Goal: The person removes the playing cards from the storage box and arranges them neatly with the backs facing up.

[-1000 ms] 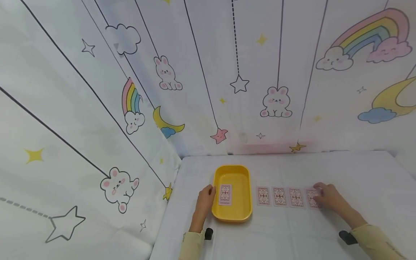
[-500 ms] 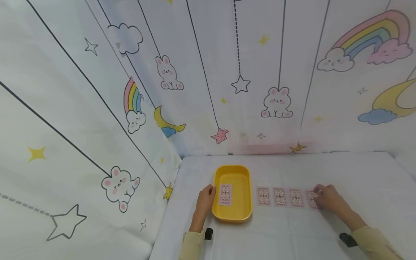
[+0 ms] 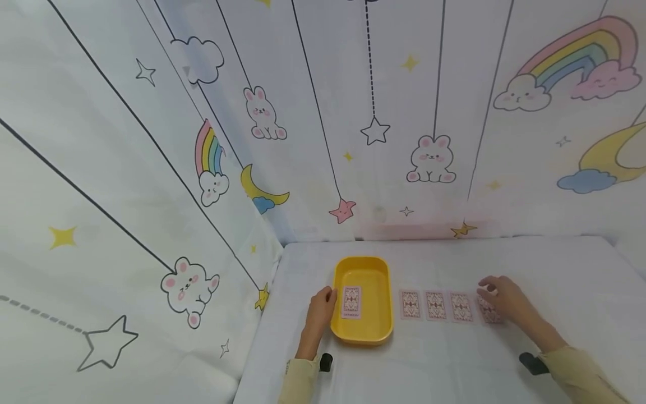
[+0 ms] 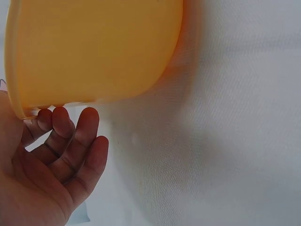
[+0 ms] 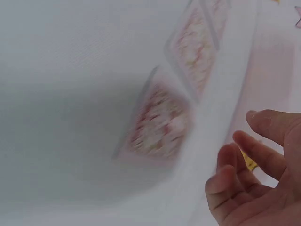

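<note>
A yellow tray (image 3: 369, 331) stands on the white-covered table. My left hand (image 3: 322, 310) grips its left rim; in the left wrist view, fingertips (image 4: 88, 120) meet the tray's edge and the thumb is mostly hidden. One red-and-white backed playing card (image 3: 351, 303) lies inside the tray, at its left. To the right of the tray, more such cards lie in a row, backs up. Over the rightmost card (image 3: 489, 314) hovers my right hand (image 3: 507, 300), fingers loosely bent and nothing between them. It partly covers that card in the head view; the right wrist view shows the card (image 5: 162, 125) apart from the fingers.
Three other cards, a left one (image 3: 410, 304), a middle one (image 3: 436, 306) and a right one (image 3: 461, 307), lie between tray and right hand. A printed cloth wall (image 3: 393, 191) rises behind the table, another at left.
My right hand has lifted off the rightmost card and shifted slightly up and left, its fingers spreading apart. The left hand stays at the tray's rim.
</note>
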Available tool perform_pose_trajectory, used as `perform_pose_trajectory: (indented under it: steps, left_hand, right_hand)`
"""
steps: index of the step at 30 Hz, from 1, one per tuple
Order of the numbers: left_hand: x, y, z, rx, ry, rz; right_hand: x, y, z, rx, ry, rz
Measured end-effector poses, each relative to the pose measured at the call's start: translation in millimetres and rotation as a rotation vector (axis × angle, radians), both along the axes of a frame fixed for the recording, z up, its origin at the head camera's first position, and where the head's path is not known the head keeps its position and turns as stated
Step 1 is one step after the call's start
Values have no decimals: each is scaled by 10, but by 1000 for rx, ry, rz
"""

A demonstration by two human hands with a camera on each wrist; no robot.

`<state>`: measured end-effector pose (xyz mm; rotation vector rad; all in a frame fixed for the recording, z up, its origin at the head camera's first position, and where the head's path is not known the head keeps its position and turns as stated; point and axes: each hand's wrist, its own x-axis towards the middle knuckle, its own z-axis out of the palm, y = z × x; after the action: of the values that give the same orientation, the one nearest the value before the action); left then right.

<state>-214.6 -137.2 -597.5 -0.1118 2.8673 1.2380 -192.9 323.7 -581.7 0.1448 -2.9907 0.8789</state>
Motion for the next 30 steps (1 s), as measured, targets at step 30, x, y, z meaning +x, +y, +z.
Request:
perform_pose_trajectory:
  steps: [30]
  left_hand:
    - [-51,-3,-15,-36,2,20]
  right_hand:
    - [-795,-2473,558,-43,-118,256]
